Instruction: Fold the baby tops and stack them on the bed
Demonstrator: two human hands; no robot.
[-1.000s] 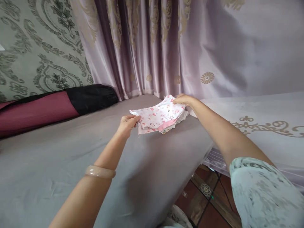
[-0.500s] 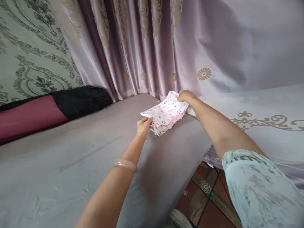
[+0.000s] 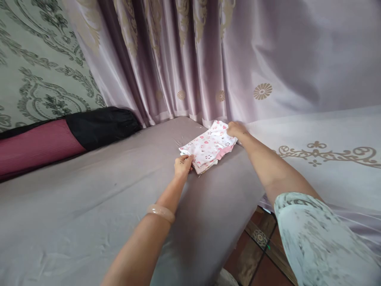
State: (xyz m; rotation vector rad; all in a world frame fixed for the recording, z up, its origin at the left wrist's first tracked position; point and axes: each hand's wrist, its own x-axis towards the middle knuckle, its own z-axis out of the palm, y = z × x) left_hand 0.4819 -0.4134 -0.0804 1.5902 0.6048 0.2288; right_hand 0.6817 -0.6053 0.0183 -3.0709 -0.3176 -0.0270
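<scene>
A white folded cloth garment (image 3: 206,143) with pink and red prints lies flat on top of a small stack of folded cloths (image 3: 205,167) near the bed's far corner. My left hand (image 3: 183,165) pinches the near left corner of the printed garment, thumb and fingers closed. At the far right end, my right hand (image 3: 236,130) has its fingers closed on the garment's edge; its fingertips are partly hidden. A pale bangle (image 3: 160,213) circles my left wrist.
The stack rests on a bed with a grey sheet (image 3: 119,206). A long maroon and black bag (image 3: 71,137) lies along the patterned wall. Purple curtains (image 3: 178,59) hang behind, and tiled floor (image 3: 256,246) shows at lower right.
The printed garment has been lowered and flattened onto the stack. Both hands have shifted slightly down and to the right in view, still gripping its ends.
</scene>
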